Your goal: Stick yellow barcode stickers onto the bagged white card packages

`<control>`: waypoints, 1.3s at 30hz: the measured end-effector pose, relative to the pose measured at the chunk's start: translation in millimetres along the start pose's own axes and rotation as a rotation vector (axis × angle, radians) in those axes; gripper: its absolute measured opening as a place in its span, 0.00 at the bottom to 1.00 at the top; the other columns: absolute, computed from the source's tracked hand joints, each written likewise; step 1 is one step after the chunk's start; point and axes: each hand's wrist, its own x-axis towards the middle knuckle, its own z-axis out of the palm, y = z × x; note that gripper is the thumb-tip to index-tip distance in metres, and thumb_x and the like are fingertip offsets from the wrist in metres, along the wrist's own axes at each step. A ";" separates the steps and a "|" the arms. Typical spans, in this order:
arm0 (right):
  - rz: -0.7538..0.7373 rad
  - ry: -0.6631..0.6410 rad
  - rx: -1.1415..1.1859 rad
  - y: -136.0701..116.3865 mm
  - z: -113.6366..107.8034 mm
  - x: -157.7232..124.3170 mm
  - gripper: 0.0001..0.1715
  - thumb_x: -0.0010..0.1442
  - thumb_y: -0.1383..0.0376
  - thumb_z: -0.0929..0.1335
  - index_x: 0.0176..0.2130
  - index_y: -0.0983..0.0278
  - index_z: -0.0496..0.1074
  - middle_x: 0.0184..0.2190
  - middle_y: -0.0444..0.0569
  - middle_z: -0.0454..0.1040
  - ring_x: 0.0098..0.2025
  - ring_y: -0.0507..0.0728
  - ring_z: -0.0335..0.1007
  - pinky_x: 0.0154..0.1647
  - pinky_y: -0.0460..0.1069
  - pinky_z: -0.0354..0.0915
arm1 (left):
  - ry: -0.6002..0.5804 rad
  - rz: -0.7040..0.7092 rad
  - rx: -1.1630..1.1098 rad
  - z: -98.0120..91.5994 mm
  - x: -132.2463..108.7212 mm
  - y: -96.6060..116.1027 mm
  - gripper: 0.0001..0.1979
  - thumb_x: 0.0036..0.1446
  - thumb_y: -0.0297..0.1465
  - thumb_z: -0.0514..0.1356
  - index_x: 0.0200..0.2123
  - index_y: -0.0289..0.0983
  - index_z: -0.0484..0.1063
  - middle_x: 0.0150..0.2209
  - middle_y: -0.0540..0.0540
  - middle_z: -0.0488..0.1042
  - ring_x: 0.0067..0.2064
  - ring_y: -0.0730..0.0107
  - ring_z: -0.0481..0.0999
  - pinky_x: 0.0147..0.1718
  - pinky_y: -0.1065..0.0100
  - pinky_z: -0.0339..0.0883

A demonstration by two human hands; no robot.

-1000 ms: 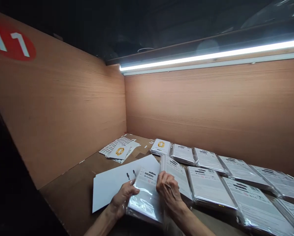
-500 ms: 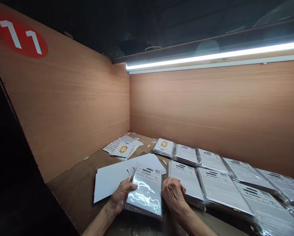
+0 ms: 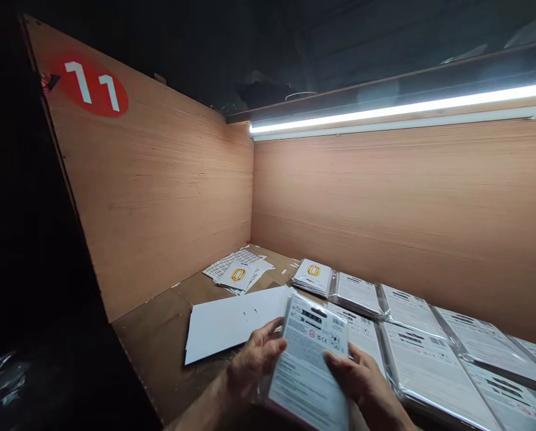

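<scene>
Both my hands hold up a plastic-wrapped pack with a printed white label (image 3: 308, 359), tilted toward me. My left hand (image 3: 256, 359) grips its left edge, and my right hand (image 3: 355, 374) grips its lower right edge. Behind my left hand lies a white sheet (image 3: 234, 323) on the cardboard-covered bench (image 3: 158, 353). To the right, several wrapped packs (image 3: 429, 365) lie in rows beside my right hand. The pack's lower end runs out of view at the bottom.
Plywood walls (image 3: 375, 203) close the back and left of the bench, with a red "11" disc (image 3: 93, 88) on the left one. A light bar (image 3: 402, 117) runs along the top. Printed sheets and cards with yellow rings (image 3: 236, 274) lie in the far corner.
The pack has turned from its shiny side to its printed label side and has risen, tilted toward me. My hands have moved right with it. The whole scene has shifted right in view.
</scene>
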 end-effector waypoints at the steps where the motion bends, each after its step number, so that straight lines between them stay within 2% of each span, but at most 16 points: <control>1: 0.025 0.023 0.089 -1.1 -6.2 2.0 0.34 0.40 0.58 0.71 0.46 0.69 0.65 0.38 0.56 0.73 0.38 0.62 0.69 0.37 0.52 0.65 | 0.072 0.009 0.191 -12.6 7.4 7.6 0.29 0.49 0.39 0.55 0.53 0.34 0.56 0.51 0.38 0.64 0.50 0.55 0.65 0.42 0.62 0.62; 3: 0.092 0.108 0.128 -8.0 -23.8 7.9 0.29 0.37 0.61 0.73 0.39 0.70 0.68 0.33 0.55 0.74 0.34 0.62 0.71 0.34 0.52 0.66 | 0.328 0.052 0.701 -51.3 21.8 24.3 0.32 0.47 0.44 0.55 0.53 0.32 0.56 0.54 0.37 0.59 0.55 0.55 0.58 0.48 0.63 0.57; 4: 0.126 0.151 0.114 -12.7 -33.9 11.6 0.26 0.37 0.61 0.74 0.36 0.70 0.69 0.30 0.54 0.75 0.32 0.61 0.71 0.32 0.51 0.67 | 0.467 0.023 1.012 -74.1 27.7 32.1 0.33 0.46 0.45 0.55 0.52 0.32 0.57 0.55 0.37 0.58 0.57 0.55 0.54 0.52 0.63 0.53; 5: 0.153 0.190 0.093 -17.5 -43.6 15.6 0.23 0.37 0.61 0.74 0.33 0.70 0.70 0.28 0.54 0.75 0.30 0.60 0.71 0.30 0.51 0.67 | 0.537 -0.083 1.279 -96.7 32.4 38.8 0.34 0.45 0.46 0.55 0.51 0.30 0.58 0.55 0.36 0.58 0.57 0.53 0.52 0.53 0.61 0.50; 6: 0.177 0.229 0.067 -21.8 -52.0 19.5 0.21 0.37 0.62 0.74 0.31 0.70 0.70 0.26 0.53 0.74 0.28 0.59 0.71 0.27 0.50 0.67 | 0.534 -0.227 1.442 -117.3 35.7 43.8 0.35 0.43 0.48 0.55 0.50 0.30 0.60 0.53 0.34 0.59 0.57 0.51 0.53 0.52 0.59 0.52; 8: 0.195 0.274 0.015 -27.2 -62.6 26.7 0.21 0.38 0.61 0.74 0.30 0.71 0.70 0.23 0.52 0.74 0.25 0.58 0.70 0.24 0.48 0.66 | 0.455 -0.402 1.545 -147.7 40.1 48.2 0.35 0.37 0.50 0.58 0.44 0.30 0.65 0.49 0.34 0.64 0.53 0.48 0.58 0.48 0.58 0.56; 10: 0.189 0.269 -0.039 -27.7 -63.8 31.5 0.22 0.40 0.60 0.74 0.32 0.71 0.69 0.24 0.52 0.74 0.25 0.58 0.70 0.23 0.48 0.66 | 0.371 -0.457 1.538 -161.3 43.9 47.3 0.34 0.30 0.49 0.62 0.39 0.33 0.69 0.47 0.36 0.67 0.51 0.47 0.61 0.45 0.58 0.58; 12: 0.181 0.238 -0.056 -24.5 -58.5 33.6 0.24 0.41 0.59 0.73 0.35 0.71 0.68 0.25 0.52 0.74 0.27 0.59 0.71 0.25 0.48 0.67 | 0.310 -0.484 1.539 -162.1 49.0 44.7 0.32 0.27 0.48 0.63 0.37 0.36 0.70 0.45 0.39 0.68 0.50 0.48 0.62 0.44 0.58 0.58; 16: 0.210 0.225 0.005 -14.5 -47.8 34.1 0.31 0.41 0.59 0.72 0.43 0.71 0.66 0.27 0.52 0.75 0.32 0.61 0.71 0.30 0.50 0.68 | 0.206 -0.541 1.481 -151.0 61.7 41.4 0.32 0.25 0.45 0.65 0.37 0.37 0.68 0.42 0.43 0.71 0.45 0.52 0.67 0.38 0.63 0.62; 21: 0.243 0.205 0.016 -7.7 -50.0 35.6 0.40 0.41 0.57 0.73 0.49 0.71 0.62 0.32 0.54 0.75 0.36 0.64 0.71 0.32 0.52 0.68 | 0.212 -0.644 1.389 -139.9 71.0 36.5 0.33 0.19 0.41 0.67 0.35 0.34 0.67 0.40 0.40 0.72 0.37 0.54 0.71 0.28 0.64 0.64; 24: 0.257 0.203 0.040 -7.0 -52.0 36.0 0.39 0.41 0.56 0.72 0.49 0.72 0.62 0.31 0.54 0.75 0.36 0.63 0.71 0.31 0.50 0.67 | 0.262 -0.705 1.315 -131.4 70.9 35.9 0.30 0.18 0.40 0.67 0.30 0.34 0.68 0.35 0.39 0.74 0.32 0.53 0.72 0.23 0.64 0.64; 28: 0.246 0.201 0.057 -4.8 -51.8 37.2 0.35 0.41 0.58 0.72 0.46 0.72 0.64 0.28 0.53 0.75 0.35 0.63 0.71 0.31 0.50 0.67 | 0.320 -0.700 1.217 -116.7 66.3 37.8 0.30 0.17 0.38 0.68 0.31 0.35 0.67 0.32 0.41 0.75 0.31 0.54 0.73 0.21 0.65 0.64; 30: 0.229 0.194 0.066 -2.7 -51.4 37.8 0.31 0.41 0.58 0.72 0.43 0.71 0.67 0.27 0.52 0.75 0.34 0.62 0.71 0.31 0.50 0.67 | 0.322 -0.700 1.174 -110.2 63.4 36.0 0.29 0.17 0.37 0.68 0.30 0.35 0.67 0.32 0.41 0.75 0.31 0.52 0.73 0.21 0.64 0.64; 32: 0.190 0.197 0.049 -1.7 -51.0 37.4 0.27 0.41 0.57 0.72 0.39 0.70 0.69 0.26 0.52 0.75 0.33 0.62 0.71 0.31 0.50 0.66 | 0.298 -0.692 1.110 -107.1 60.3 31.9 0.23 0.21 0.36 0.67 0.26 0.34 0.68 0.31 0.40 0.75 0.31 0.53 0.73 0.21 0.64 0.65; 35: 0.141 0.190 0.018 -5.7 -48.8 34.9 0.23 0.41 0.58 0.72 0.34 0.71 0.70 0.25 0.52 0.74 0.31 0.60 0.71 0.31 0.49 0.65 | 0.252 -0.643 0.959 -114.7 52.7 27.6 0.14 0.26 0.32 0.64 0.23 0.35 0.70 0.30 0.43 0.76 0.31 0.56 0.74 0.23 0.65 0.66; 39: 0.105 0.170 -0.038 -20.5 -35.8 37.5 0.16 0.43 0.59 0.71 0.29 0.70 0.70 0.22 0.50 0.74 0.25 0.57 0.70 0.26 0.47 0.64 | 0.318 -0.593 0.962 -150.6 30.2 39.5 0.12 0.26 0.32 0.64 0.21 0.36 0.70 0.25 0.46 0.75 0.29 0.56 0.74 0.22 0.65 0.65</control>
